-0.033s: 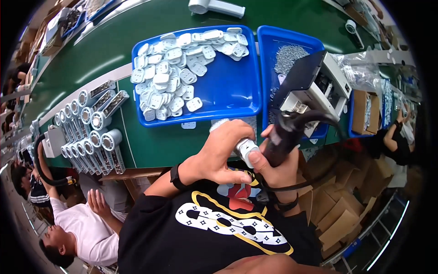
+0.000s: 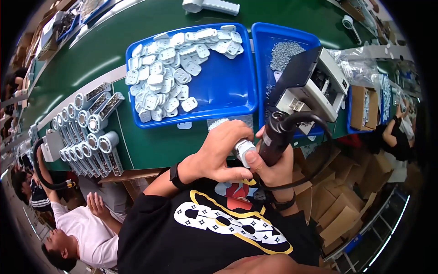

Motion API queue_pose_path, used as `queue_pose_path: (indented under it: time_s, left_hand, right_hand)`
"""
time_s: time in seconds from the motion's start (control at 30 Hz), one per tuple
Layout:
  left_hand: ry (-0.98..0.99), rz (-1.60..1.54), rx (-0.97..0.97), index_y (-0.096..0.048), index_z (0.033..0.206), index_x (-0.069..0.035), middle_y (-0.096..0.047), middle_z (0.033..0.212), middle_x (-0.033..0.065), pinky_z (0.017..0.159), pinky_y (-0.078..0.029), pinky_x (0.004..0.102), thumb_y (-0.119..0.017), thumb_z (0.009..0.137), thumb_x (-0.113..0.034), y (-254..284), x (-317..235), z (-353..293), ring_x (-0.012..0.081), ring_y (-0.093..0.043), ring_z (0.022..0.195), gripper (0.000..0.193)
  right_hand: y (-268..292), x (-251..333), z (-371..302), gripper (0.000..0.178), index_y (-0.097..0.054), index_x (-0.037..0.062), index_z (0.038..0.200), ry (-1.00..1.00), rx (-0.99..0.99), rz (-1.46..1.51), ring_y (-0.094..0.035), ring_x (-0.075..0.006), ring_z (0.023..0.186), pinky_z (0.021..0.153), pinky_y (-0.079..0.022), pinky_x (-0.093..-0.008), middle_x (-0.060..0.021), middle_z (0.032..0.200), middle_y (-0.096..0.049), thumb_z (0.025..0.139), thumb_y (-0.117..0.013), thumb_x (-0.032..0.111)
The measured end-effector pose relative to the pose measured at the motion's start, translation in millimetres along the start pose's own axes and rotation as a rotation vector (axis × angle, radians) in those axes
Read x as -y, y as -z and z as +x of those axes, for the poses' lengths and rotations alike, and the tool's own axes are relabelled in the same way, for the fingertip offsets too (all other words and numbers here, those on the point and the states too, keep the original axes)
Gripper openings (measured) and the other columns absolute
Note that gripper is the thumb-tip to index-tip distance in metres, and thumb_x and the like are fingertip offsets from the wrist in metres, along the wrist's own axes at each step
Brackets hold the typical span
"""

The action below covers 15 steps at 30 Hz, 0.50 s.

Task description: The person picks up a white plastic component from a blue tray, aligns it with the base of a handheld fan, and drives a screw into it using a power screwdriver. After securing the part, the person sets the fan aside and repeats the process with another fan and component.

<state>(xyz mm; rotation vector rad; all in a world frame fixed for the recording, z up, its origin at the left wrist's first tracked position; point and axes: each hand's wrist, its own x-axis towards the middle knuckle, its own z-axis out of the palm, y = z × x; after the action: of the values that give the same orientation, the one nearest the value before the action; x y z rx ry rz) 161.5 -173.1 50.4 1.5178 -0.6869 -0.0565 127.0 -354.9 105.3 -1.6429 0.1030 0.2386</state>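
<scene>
My left hand [image 2: 216, 153] is closed around a pale, light-coloured housing [image 2: 245, 149], whose rounded end sticks out toward my right hand. The fingers cover most of it, so its full shape is hidden. In my right hand [image 2: 278, 170] is a black corded electric screwdriver [image 2: 273, 139], held with its cable end up. My right thumb presses on the near end of the housing. Where the screwdriver's tip lies cannot be seen. Both hands are in front of my chest, at the near table edge.
A blue tray [image 2: 191, 121] holds many pale cover plates [image 2: 155, 80]. Right of it, another blue tray [image 2: 269, 29] carries loose screws [image 2: 285, 52] and a screw feeder box [image 2: 315, 82]. Handheld fan bodies [image 2: 93, 144] stand in rows at left. The screwdriver cable [image 2: 326, 150] loops on the right. Another person [image 2: 91, 228] sits at left.
The table and trays sit slightly further left and up in the picture. The screwdriver has shifted a little left and down; both hands keep their hold.
</scene>
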Motion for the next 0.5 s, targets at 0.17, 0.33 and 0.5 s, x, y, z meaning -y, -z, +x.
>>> queue_pose_path:
  time_s: [0.17,0.33,0.5]
  left_hand:
    - [-0.045,0.139,0.082,-0.059,0.106,0.000,-0.062,0.085,0.0135,0.066,-0.049,0.0393,-0.070,0.087,-0.047,-17,29,-3,0.0334,-0.061,0.073,0.052]
    - [-0.011,0.051,0.011,-0.060,0.105,-0.001,-0.063,0.083,0.0129,0.061,-0.049,0.0401,-0.068,0.089,-0.050,-23,33,-7,0.0321,-0.063,0.069,0.053]
    - [-0.006,0.095,0.034,-0.060,0.104,-0.001,-0.063,0.082,0.0129,0.061,-0.049,0.0386,-0.067,0.088,-0.057,-24,35,0,0.0312,-0.064,0.069,0.059]
  right_hand:
    - [9,-24,0,0.051,-0.048,0.0050,0.120,0.134,-0.150,-0.022,-0.054,-0.0096,0.058,0.057,-0.048,-0.0258,-0.0018,0.075,-0.057,0.083,-0.081,0.013]
    - [32,16,30,0.039,-0.048,0.0074,0.119,0.737,-0.460,0.310,-0.055,-0.0152,0.055,0.055,-0.050,-0.0328,-0.0062,0.078,-0.058,0.090,-0.071,0.019]
    - [58,10,63,0.039,-0.045,0.0073,0.124,0.728,-0.608,0.071,-0.053,-0.0151,0.055,0.056,-0.049,-0.0344,-0.0057,0.078,-0.058,0.093,-0.064,0.020]
